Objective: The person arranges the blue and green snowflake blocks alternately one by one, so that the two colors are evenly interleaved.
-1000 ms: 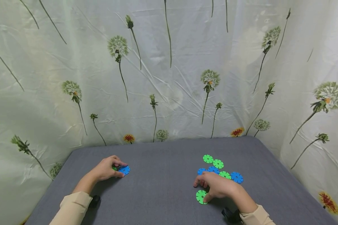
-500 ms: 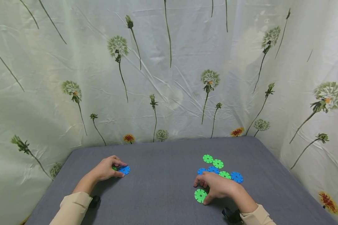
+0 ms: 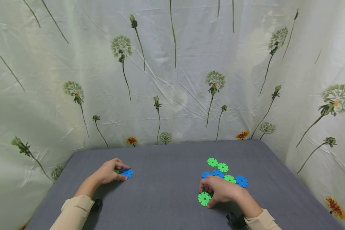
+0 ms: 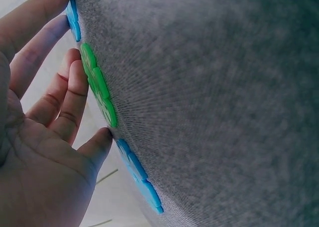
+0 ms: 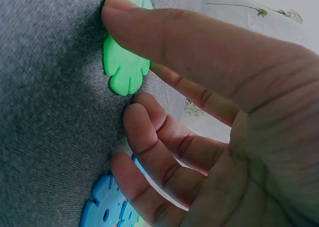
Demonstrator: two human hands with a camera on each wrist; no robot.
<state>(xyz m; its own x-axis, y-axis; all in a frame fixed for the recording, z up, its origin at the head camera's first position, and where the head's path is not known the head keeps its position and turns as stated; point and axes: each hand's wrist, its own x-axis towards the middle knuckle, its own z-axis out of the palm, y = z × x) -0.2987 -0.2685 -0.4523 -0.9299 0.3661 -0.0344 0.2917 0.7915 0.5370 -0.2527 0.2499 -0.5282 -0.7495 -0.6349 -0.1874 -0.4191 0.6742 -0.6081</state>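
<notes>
Looks like we're gripping — right hand (image 3: 220, 189) pinches a notched green plastic disc (image 3: 204, 199), left hand (image 3: 108, 172) a notched blue plastic disc (image 3: 127, 173), both low at the grey cloth (image 3: 164, 195). Next probably calls for steady holding.

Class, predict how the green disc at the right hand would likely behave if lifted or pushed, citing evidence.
The green disc is probably stiff: its slotted outline shows no sag at the right hand. It looks light, being thin in the right wrist view. Broad and thin, it would probably slide over the grey cloth rather than roll.
</notes>
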